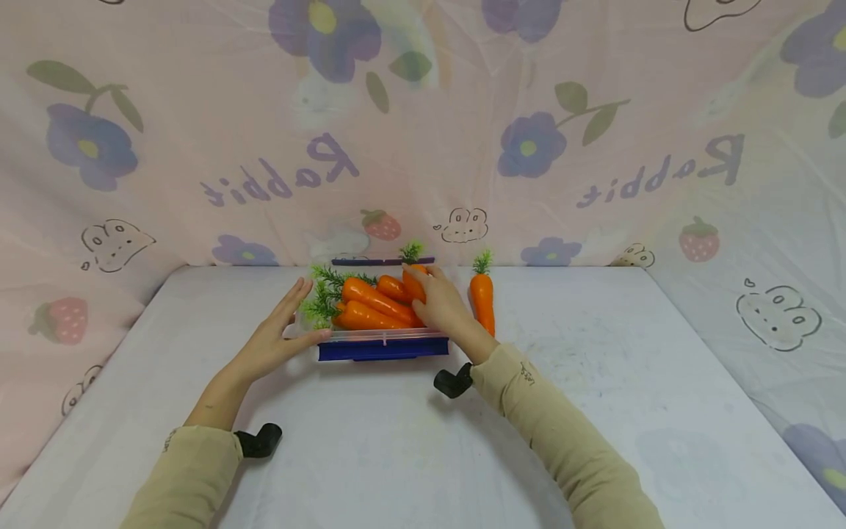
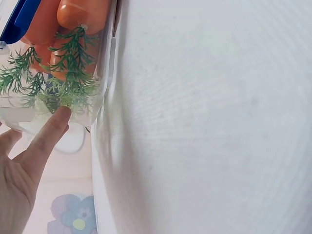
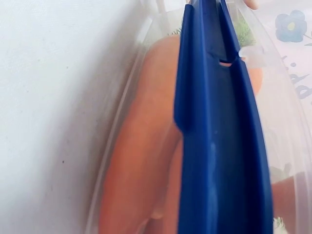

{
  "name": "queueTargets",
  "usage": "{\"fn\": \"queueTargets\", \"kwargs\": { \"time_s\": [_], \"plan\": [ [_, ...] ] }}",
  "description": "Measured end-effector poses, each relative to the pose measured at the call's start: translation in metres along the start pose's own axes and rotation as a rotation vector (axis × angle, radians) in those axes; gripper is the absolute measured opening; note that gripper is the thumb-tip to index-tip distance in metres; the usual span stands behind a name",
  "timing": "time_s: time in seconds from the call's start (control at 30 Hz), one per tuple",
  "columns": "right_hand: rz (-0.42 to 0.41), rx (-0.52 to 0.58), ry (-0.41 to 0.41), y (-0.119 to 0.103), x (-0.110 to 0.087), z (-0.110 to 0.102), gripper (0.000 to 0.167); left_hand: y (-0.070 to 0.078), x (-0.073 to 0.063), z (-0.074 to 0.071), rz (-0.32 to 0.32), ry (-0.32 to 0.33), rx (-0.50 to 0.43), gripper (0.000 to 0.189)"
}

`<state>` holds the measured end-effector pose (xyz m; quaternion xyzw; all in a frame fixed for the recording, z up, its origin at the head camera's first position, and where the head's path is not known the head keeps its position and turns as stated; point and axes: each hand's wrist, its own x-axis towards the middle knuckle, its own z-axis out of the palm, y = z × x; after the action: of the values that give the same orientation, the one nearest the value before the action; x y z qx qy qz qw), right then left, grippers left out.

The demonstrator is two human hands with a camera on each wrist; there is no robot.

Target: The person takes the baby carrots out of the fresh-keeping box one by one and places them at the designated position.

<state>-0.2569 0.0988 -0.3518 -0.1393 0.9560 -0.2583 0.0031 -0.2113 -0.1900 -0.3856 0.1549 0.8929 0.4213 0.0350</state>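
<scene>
A clear plastic box [image 1: 383, 336] with blue latch flaps holds several toy carrots [image 1: 371, 316], their green tops bunched at its left end. My left hand [image 1: 267, 342] rests at that end with fingers spread and thumb at the near rim. In the left wrist view, a fingertip of the left hand [image 2: 34, 163] touches the clear end wall beside the carrot greens [image 2: 73, 53]. Over the box's right end, my right hand [image 1: 446, 301] grips a carrot [image 1: 414, 281] whose green top points away. The right wrist view shows the near blue flap [image 3: 214, 122] close up; the right hand's grip is hidden there.
Right of the box, another carrot [image 1: 483, 297] lies on the white table [image 1: 595, 382], top pointing away. Printed fabric [image 1: 423, 147] hangs behind the table and along its sides. A black mount [image 1: 261, 441] sits at the left wrist, another [image 1: 454, 380] at the right.
</scene>
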Motion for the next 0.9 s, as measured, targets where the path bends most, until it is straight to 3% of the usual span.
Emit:
{"fn": "queueTargets", "kwargs": {
  "time_s": [0.33, 0.9],
  "plan": [
    [-0.087, 0.079, 0.132, 0.0011, -0.0035, 0.0016, 0.059, -0.001, 0.0002, 0.0004, 0.007, 0.003, 0.002, 0.091],
    [-0.138, 0.214, 0.343, 0.0012, -0.0054, 0.0012, 0.046, -0.0017, 0.0003, 0.0006, 0.018, -0.001, -0.008, 0.09]
  ]
}}
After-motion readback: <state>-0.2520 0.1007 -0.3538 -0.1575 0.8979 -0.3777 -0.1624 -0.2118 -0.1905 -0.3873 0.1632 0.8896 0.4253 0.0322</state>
